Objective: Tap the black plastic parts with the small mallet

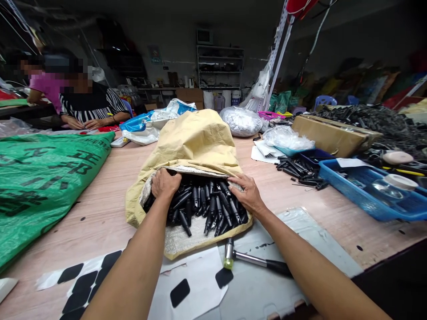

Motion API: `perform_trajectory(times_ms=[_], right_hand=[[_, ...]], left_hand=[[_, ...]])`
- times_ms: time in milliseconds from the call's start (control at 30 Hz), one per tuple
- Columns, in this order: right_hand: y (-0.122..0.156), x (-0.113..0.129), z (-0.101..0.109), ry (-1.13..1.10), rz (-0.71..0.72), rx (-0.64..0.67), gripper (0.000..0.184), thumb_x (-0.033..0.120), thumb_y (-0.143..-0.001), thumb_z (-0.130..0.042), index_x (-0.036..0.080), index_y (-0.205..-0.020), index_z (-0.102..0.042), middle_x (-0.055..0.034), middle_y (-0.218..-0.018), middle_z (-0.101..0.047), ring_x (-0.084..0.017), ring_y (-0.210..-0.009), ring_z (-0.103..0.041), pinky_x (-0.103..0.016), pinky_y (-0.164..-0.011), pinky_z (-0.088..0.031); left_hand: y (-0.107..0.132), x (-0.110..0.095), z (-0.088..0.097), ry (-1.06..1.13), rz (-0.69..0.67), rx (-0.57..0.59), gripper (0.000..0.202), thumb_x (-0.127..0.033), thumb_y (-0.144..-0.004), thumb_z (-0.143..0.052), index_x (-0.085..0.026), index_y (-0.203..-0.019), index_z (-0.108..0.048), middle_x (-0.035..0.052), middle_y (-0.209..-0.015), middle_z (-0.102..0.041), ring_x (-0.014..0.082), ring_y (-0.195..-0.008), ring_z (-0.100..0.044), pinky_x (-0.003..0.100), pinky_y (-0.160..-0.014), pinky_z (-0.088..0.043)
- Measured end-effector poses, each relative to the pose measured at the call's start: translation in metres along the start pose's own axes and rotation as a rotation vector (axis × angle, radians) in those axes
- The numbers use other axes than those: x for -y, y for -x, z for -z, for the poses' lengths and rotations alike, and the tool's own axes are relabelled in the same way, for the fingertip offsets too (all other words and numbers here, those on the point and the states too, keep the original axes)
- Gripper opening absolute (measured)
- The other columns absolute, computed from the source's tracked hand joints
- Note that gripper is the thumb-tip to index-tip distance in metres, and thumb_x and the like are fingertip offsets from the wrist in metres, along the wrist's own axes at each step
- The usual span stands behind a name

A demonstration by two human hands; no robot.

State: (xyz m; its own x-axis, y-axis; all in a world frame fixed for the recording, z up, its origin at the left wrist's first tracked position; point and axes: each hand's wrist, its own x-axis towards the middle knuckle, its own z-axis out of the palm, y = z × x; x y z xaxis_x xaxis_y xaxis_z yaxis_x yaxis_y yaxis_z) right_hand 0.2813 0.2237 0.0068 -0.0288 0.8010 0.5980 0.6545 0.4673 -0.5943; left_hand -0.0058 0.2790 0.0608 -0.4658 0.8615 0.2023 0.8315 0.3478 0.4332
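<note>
A yellow-brown woven sack [200, 138] lies on the table with its mouth towards me. Inside it are many black pen-like plastic parts [213, 204], loosely piled, some near the lower lip. My left hand [165, 183] is closed at the upper left of the mouth, its fingers curled over the edge and partly hidden. At the upper right, my right hand [247, 192] pinches the sack's rim between thumb and fingers. Between them the mouth is held apart. Just below the sack lies a hammer [250, 258] with a yellowish tip and a black handle.
A green printed sack [50, 186] fills the left side. On the right are a blue basket [353, 191] holding a jar, loose black parts [296, 171] and a cardboard box [333, 133]. Black square pads [180, 293] lie in front. Two people [90, 106] sit at the far left.
</note>
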Motion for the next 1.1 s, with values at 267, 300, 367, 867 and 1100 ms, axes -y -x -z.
perform_trajectory(times_ms=[267, 300, 367, 867, 1100], right_hand=[[0.000, 0.001, 0.001, -0.015, 0.011, -0.004, 0.025, 0.031, -0.088, -0.063, 0.030, -0.110, -0.077, -0.0043, -0.126, -0.072, -0.024, -0.122, -0.062, -0.045, -0.109, -0.040], [0.000, 0.000, 0.000, -0.015, 0.009, -0.006, 0.026, 0.031, -0.088, -0.063, 0.030, -0.110, -0.077, -0.0046, -0.126, -0.072, -0.024, -0.122, -0.061, -0.045, -0.109, -0.040], [0.000, 0.000, 0.000, -0.017, 0.008, -0.007, 0.026, 0.031, -0.088, -0.063, 0.030, -0.110, -0.077, -0.0043, -0.125, -0.072, -0.023, -0.122, -0.061, -0.045, -0.109, -0.040], [0.003, -0.003, -0.002, -0.041, -0.032, -0.051, 0.026, 0.033, -0.087, -0.063, 0.030, -0.109, -0.077, -0.0037, -0.124, -0.073, -0.025, -0.121, -0.062, -0.047, -0.110, -0.041], [0.009, -0.002, -0.004, -0.048, -0.152, -0.158, 0.028, 0.034, -0.083, -0.067, 0.031, -0.109, -0.077, -0.0041, -0.121, -0.073, -0.029, -0.122, -0.058, -0.053, -0.115, -0.035]], left_hand=[[0.001, 0.000, 0.001, -0.003, -0.003, 0.003, 0.062, -0.058, -0.087, -0.047, -0.013, -0.127, -0.061, 0.0216, -0.138, -0.061, 0.0420, -0.127, -0.054, 0.053, -0.105, -0.047], [0.001, 0.000, 0.001, -0.001, -0.002, 0.004, 0.062, -0.058, -0.087, -0.047, -0.013, -0.127, -0.061, 0.0216, -0.138, -0.061, 0.0419, -0.128, -0.054, 0.053, -0.105, -0.047], [0.002, 0.000, 0.000, 0.003, 0.000, 0.006, 0.062, -0.058, -0.087, -0.047, -0.013, -0.128, -0.060, 0.0217, -0.138, -0.061, 0.0417, -0.128, -0.054, 0.053, -0.104, -0.047], [0.036, 0.026, 0.064, 0.083, -0.120, -0.214, 0.054, -0.047, -0.080, -0.071, -0.023, -0.128, -0.067, 0.0105, -0.132, -0.067, 0.0361, -0.126, -0.058, 0.046, -0.109, -0.045], [0.069, 0.081, 0.049, 0.125, 0.417, -0.055, 0.092, -0.073, -0.079, -0.060, -0.019, -0.151, -0.042, 0.0253, -0.143, -0.055, 0.0482, -0.131, -0.053, 0.059, -0.104, -0.047]])
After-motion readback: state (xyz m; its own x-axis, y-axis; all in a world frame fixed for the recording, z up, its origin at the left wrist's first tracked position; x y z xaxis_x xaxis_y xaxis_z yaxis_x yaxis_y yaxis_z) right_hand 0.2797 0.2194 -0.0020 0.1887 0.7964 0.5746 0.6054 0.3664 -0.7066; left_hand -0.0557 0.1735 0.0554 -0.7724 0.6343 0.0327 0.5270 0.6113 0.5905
